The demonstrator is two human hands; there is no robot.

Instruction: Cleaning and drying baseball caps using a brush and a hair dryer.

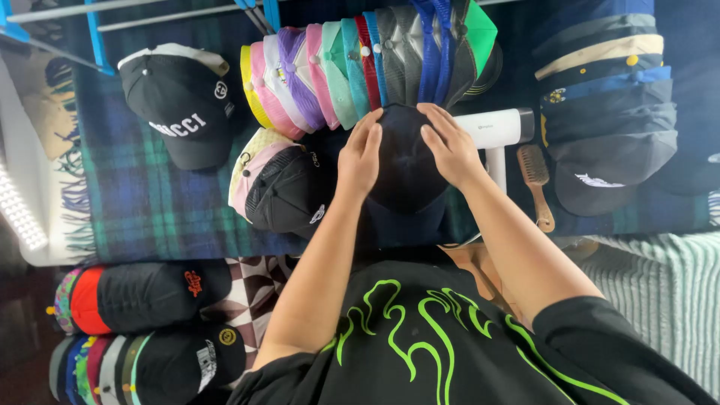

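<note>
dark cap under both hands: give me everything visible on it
The dark cap is navy or black, apparently plain cloth, with a rounded crown and no visible logo. It sits crown-up on the plaid blanket, just below the row of colourful caps. The left hand and right hand press flat on either side of the crown. Its brim is hard to make out.

— What do the hands rest on?

— Both lie on a dark cap (pixel 405 161) in the middle of the plaid blanket (pixel 142 202): the left hand (pixel 360 157) on one side of its crown, the right hand (pixel 450 146) on the other, fingers (pixel 439 124) spread flat.

— And around it?

— A row of coloured caps (pixel 360 67) just behind it, a black cap (pixel 289 187) beside the left hand, a white handheld device (pixel 499 127) and a wooden brush (pixel 536 180) near the right.
</note>
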